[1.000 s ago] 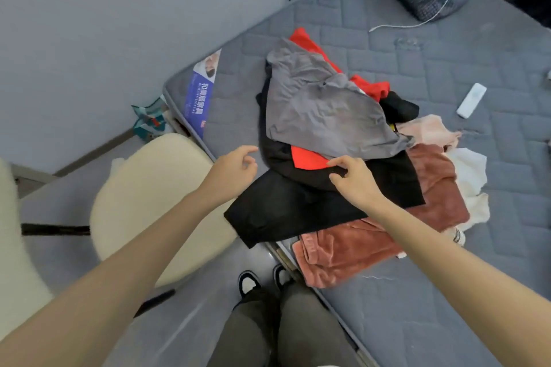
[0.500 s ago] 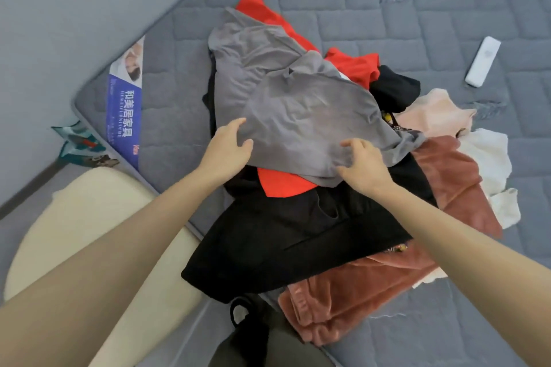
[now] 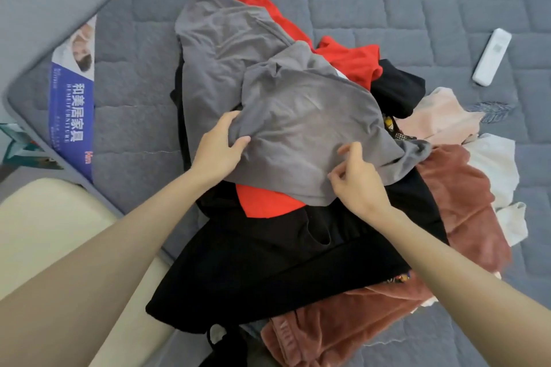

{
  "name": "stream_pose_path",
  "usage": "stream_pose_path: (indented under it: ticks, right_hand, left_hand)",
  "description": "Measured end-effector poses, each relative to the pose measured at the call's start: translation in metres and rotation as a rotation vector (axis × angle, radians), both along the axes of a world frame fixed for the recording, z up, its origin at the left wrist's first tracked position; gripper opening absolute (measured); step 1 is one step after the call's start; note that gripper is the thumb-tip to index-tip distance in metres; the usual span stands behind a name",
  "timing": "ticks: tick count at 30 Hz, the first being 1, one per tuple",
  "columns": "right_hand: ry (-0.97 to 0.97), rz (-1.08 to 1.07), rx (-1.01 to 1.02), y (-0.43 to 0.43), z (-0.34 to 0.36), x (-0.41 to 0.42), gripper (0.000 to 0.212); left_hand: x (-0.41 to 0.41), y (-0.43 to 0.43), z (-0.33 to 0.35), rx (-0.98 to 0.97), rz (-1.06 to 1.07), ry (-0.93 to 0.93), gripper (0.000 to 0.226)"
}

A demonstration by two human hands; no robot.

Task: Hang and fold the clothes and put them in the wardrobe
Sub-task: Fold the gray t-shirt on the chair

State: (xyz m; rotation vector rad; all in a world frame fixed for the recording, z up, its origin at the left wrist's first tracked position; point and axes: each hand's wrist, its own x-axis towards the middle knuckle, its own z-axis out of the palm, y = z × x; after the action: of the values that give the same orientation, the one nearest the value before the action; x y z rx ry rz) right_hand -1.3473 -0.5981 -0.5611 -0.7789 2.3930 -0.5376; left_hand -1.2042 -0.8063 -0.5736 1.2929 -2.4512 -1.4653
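Grey thin jersey top (image 3: 298,116) lies topmost, long axis running away-left; left hand (image 3: 219,152) grips its near-left edge, right hand (image 3: 360,185) pinches the near hem.

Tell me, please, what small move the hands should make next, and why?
Probably lift the grey garment up and clear: the left hand grips its left edge, the right hand pinches its near hem, and it lies on top of the red garment and the black garment.
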Motion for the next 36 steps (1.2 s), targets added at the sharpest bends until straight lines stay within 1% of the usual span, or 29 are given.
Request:
stream_pose_path:
  ticks: [1,3,4,5,6,7,8,9,10,11,12,14,15,16,17,18,19,20,21,22,23,24,25,27,29,31,33,34,36]
  right_hand:
    - [0.018,-0.042,-0.078,-0.001,0.004,-0.001,0.037]
    - [0.186,-0.060,-0.185,-0.008,0.011,-0.009,0.056]
    - [0.261,-0.061,-0.192,-0.014,0.013,-0.015,0.067]
    - [0.287,-0.069,-0.158,-0.021,0.015,-0.022,0.079]
    - [0.259,-0.082,-0.082,-0.028,0.018,-0.028,0.087]
    - [0.199,-0.083,0.009,-0.033,0.019,-0.034,0.087]
    - [0.124,-0.072,0.110,-0.039,0.020,-0.036,0.075]
    - [0.059,-0.038,0.195,-0.043,0.022,-0.033,0.055]
    - [0.044,0.021,0.226,-0.046,0.025,-0.025,0.037]
    - [0.073,0.096,0.198,-0.046,0.029,-0.014,0.027]
    - [0.103,0.170,0.120,-0.044,0.032,0.001,0.024]
    - [0.105,0.279,-0.058,-0.035,0.041,0.033,0.025]
    - [0.105,0.343,-0.093,-0.030,0.045,0.048,0.026]
    - [0.106,0.424,-0.089,-0.024,0.048,0.061,0.028]
    - [0.103,0.505,-0.060,-0.018,0.051,0.071,0.032]
    - [0.096,0.580,-0.032,-0.012,0.053,0.079,0.035]
    - [0.079,0.633,-0.012,-0.007,0.054,0.084,0.036]
    - [0.042,0.661,0.001,-0.002,0.055,0.087,0.035]
    - [-0.008,0.668,0.020,0.003,0.057,0.088,0.034]
    - [-0.059,0.666,0.042,0.006,0.060,0.089,0.034]
    - [-0.097,0.664,0.070,0.009,0.063,0.088,0.032]
    - [-0.105,0.661,0.096,0.011,0.067,0.085,0.029]
    - [-0.086,0.651,0.122,0.013,0.072,0.082,0.024]
    - [-0.037,0.599,0.156,0.016,0.084,0.076,0.015]
    - [-0.030,0.520,0.191,0.019,0.094,0.074,0.015]
    - [-0.016,0.463,0.262,0.020,0.103,0.078,0.018]
    - [0.048,0.455,0.369,0.019,0.105,0.088,0.031]
    - [0.084,0.463,0.421,0.019,0.104,0.094,0.036]
    - [0.154,0.511,0.515,0.018,0.100,0.105,0.039]
  left_hand:
    - [0.008,0.003,0.006,-0.016,-0.004,0.053,0.039]
    - [0.025,0.008,0.014,-0.072,-0.009,0.120,0.020]
    - [0.035,0.009,0.017,-0.086,-0.008,0.135,0.015]
    - [0.046,0.010,0.018,-0.089,-0.004,0.137,0.014]
    - [0.057,0.010,0.019,-0.088,0.002,0.127,0.015]
    - [0.070,0.009,0.019,-0.096,0.010,0.104,0.017]
    - [0.083,0.008,0.019,-0.114,0.022,0.067,0.021]
    - [0.096,0.006,0.017,-0.139,0.036,0.005,0.023]
    - [0.108,0.004,0.015,-0.164,0.050,-0.087,0.026]
    - [0.118,0.003,0.014,-0.184,0.057,-0.201,0.026]
    - [0.128,0.002,0.015,-0.189,0.065,-0.311,0.023]
    - [0.142,0.002,0.017,-0.132,0.087,-0.459,0.020]
    - [0.147,0.004,0.019,-0.104,0.084,-0.494,0.021]
    - [0.149,0.007,0.022,-0.108,0.068,-0.494,0.028]
    - [0.147,0.011,0.027,-0.147,0.047,-0.442,0.044]
    - [0.141,0.015,0.037,-0.222,0.020,-0.347,0.065]
    - [0.131,0.020,0.047,-0.342,-0.036,-0.239,0.082]
    - [0.117,0.024,0.058,-0.485,-0.137,-0.169,0.094]
    - [0.100,0.029,0.068,-0.628,-0.287,-0.143,0.099]
    - [0.085,0.034,0.075,-0.728,-0.462,-0.168,0.099]
    - [0.071,0.038,0.078,-0.778,-0.622,-0.223,0.094]
    - [0.060,0.041,0.078,-0.774,-0.742,-0.320,0.086]
    - [0.053,0.041,0.078,-0.744,-0.795,-0.410,0.077]
    - [0.053,0.038,0.075,-0.687,-0.756,-0.501,0.059]
    - [0.067,0.038,0.072,-0.673,-0.672,-0.462,0.046]
    - [0.094,0.046,0.069,-0.601,-0.563,-0.350,0.040]
    - [0.130,0.060,0.061,-0.422,-0.459,-0.300,0.042]
    - [0.150,0.068,0.057,-0.341,-0.426,-0.306,0.043]
    - [0.183,0.081,0.046,-0.215,-0.394,-0.367,0.043]
